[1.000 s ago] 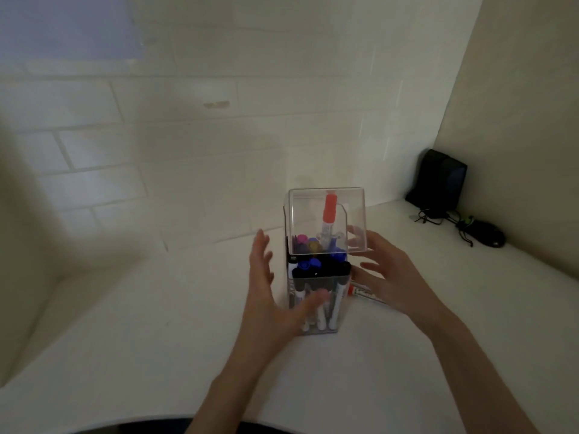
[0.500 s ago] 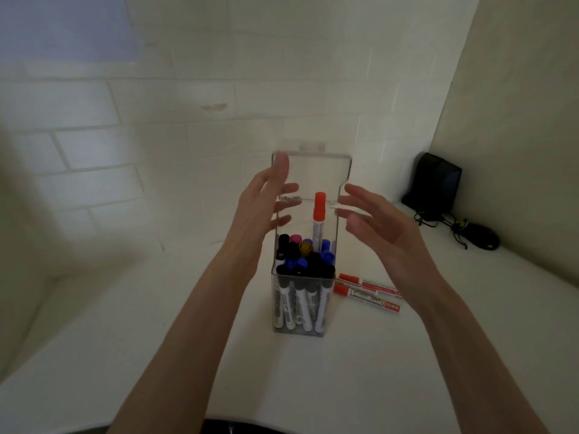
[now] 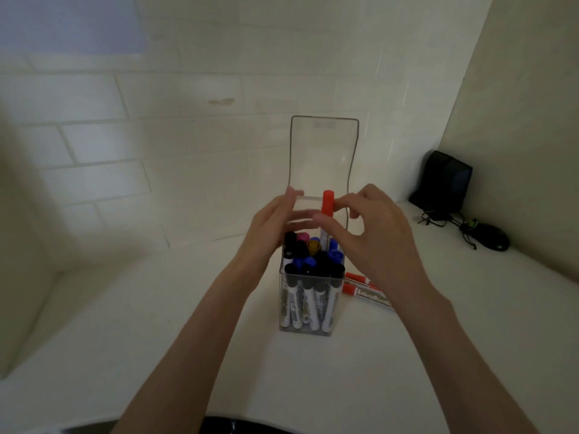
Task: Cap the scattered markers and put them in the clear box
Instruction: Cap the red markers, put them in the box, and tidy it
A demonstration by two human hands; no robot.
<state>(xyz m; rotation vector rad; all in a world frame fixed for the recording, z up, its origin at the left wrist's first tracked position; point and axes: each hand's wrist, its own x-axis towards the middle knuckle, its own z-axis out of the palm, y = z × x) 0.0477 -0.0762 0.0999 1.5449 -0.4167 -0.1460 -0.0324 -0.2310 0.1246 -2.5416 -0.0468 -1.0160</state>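
Note:
The clear box (image 3: pixel 308 311) stands on the white counter, packed with several capped markers standing upright. Its clear lid (image 3: pixel 322 151) is swung up and stands open behind it. One red-capped marker (image 3: pixel 327 203) sticks up well above the others. My right hand (image 3: pixel 372 227) pinches that marker by thumb and forefinger at its cap. My left hand (image 3: pixel 269 230) is at the box's top left edge, fingers touching the lid's lower part. Two red markers (image 3: pixel 363 289) lie capped on the counter just right of the box, partly hidden by my right wrist.
A black speaker-like box (image 3: pixel 445 183) sits in the back right corner with tangled cables and a black mouse (image 3: pixel 493 239) beside it. A tiled wall rises close behind the box. Walls close in on both sides.
The lid has gone from shut over the box to fully up. Both hands rose from the box's sides to its top, and my right hand closed on the tall red-capped marker.

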